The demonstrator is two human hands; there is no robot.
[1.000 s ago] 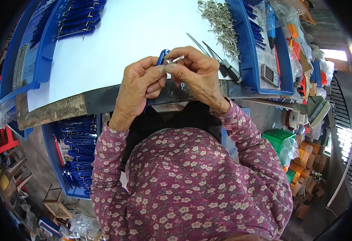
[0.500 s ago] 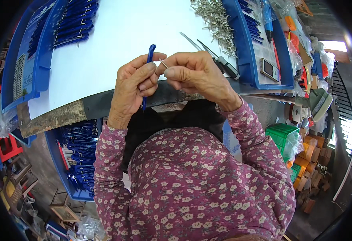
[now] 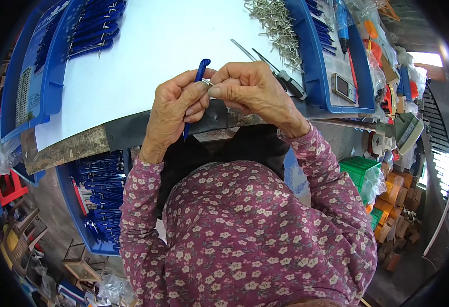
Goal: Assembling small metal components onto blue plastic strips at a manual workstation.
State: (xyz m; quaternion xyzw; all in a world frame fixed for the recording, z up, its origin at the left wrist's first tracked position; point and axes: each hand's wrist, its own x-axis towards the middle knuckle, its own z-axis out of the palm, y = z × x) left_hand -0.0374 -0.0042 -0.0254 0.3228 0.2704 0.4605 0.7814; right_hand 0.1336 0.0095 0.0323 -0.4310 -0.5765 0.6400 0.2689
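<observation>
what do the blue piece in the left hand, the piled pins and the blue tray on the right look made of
Blue piece: plastic or coated metal, unclear which; deep even blue, slight shine.
Piled pins: likely bare metal; silvery grey with small glints.
Blue tray: probably moulded plastic; smooth, uniform colour, rounded corner.

**Left grip and right grip nearly meet before the torso**

The left forearm reaches almost straight forward, while the right forearm slants inward. The left wrist carries on nearly in line with its arm; the right wrist points forward and left. The left thumb lies over its side, with the lower fingers curled toward the palm. The right thumb stretches left beneath a bent index finger, their tips pinched close. Both thumb tips sit just beside each other; whether they touch is unclear.
</observation>
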